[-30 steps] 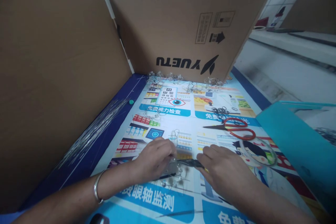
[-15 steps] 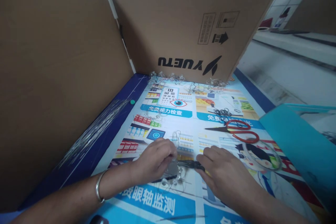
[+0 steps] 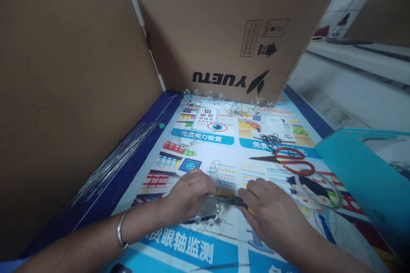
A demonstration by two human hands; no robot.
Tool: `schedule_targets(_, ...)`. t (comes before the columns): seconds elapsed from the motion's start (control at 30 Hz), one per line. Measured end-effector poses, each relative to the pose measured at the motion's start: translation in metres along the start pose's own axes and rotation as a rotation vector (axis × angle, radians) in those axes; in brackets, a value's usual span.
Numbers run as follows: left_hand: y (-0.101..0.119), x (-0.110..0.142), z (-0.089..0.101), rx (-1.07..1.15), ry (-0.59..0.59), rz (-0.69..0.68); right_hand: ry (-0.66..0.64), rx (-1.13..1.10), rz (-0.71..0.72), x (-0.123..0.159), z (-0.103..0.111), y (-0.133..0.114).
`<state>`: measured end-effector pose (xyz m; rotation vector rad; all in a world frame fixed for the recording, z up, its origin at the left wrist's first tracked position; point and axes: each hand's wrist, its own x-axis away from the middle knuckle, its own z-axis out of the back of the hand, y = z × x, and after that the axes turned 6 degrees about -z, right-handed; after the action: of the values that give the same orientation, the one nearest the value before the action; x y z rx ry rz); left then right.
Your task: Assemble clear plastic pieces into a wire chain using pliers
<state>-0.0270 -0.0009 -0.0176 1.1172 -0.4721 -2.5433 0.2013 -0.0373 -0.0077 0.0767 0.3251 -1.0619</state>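
Observation:
My left hand (image 3: 192, 194), with a metal bangle on the wrist, is closed in a pinch on a wire piece with clear beads (image 3: 211, 218). The beads hang just below the fingers, beside a pale translucent patch (image 3: 208, 207). My right hand (image 3: 267, 204) is wrapped around the handles of dark-jawed pliers (image 3: 229, 199), a bit of yellow showing at the grip. The plier tips point left and reach the left fingertips. What exactly sits between the tips is too small to tell. Thin wires (image 3: 224, 232) lie under the beads.
Red-handled scissors (image 3: 294, 160) lie beyond my right hand, near black wire rings (image 3: 270, 140) and a clear coil (image 3: 335, 192). Straight wires (image 3: 118, 158) lie at the left. Clear-beaded pieces (image 3: 205, 94) line the cardboard wall (image 3: 218, 30). A turquoise box (image 3: 358, 170) stands at right.
The pliers have shifted slightly left, and their tips now sit closer against the left fingertips. Both hands stay almost in place; the view has tilted a little.

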Motion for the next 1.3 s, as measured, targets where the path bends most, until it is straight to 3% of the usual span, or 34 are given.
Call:
schedule_targets(0.37,0.003,-0.0051,0.0037,0.056,0.029,0.105,0.059,0.063,0.003,0.0002,-0.0057,-0.0021)
schedule_targets(1.3,0.0032,-0.0034,0.0001,0.135,0.081,0.149,0.072,0.068,-0.034,0.0012,-0.0043,-0.0062)
